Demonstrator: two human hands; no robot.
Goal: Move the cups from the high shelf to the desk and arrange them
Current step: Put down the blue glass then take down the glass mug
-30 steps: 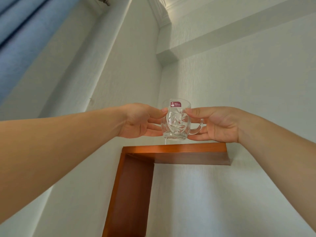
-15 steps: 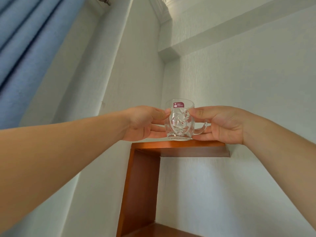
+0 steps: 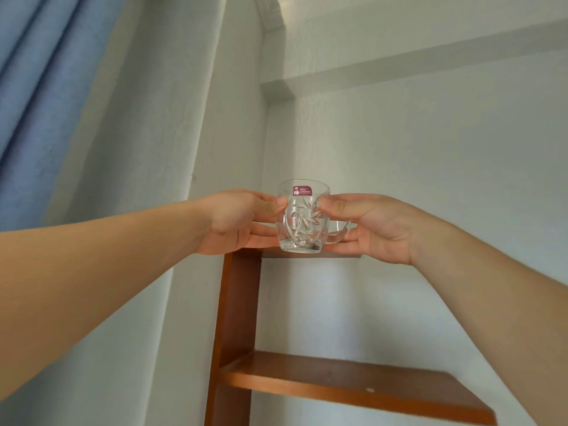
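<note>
A clear cut-glass cup (image 3: 302,222) with a leaf pattern, a red sticker near its rim and a handle on its right side is held upright between both hands. My left hand (image 3: 239,221) grips its left side with thumb and fingers. My right hand (image 3: 368,226) grips its right side, fingers behind the handle. The cup's base is level with the front edge of the top wooden shelf (image 3: 307,255); whether it touches the shelf I cannot tell. No other cup is visible.
The brown wooden shelf unit has a vertical side panel (image 3: 236,305) and a lower shelf (image 3: 353,385) below the hands. White walls meet in a corner behind. A blue curtain (image 3: 40,96) hangs at the upper left.
The view has tilted downward, so the lower shelf has come into sight. Both hands kept their grip on the cup, which now sits lower against the top shelf's edge.
</note>
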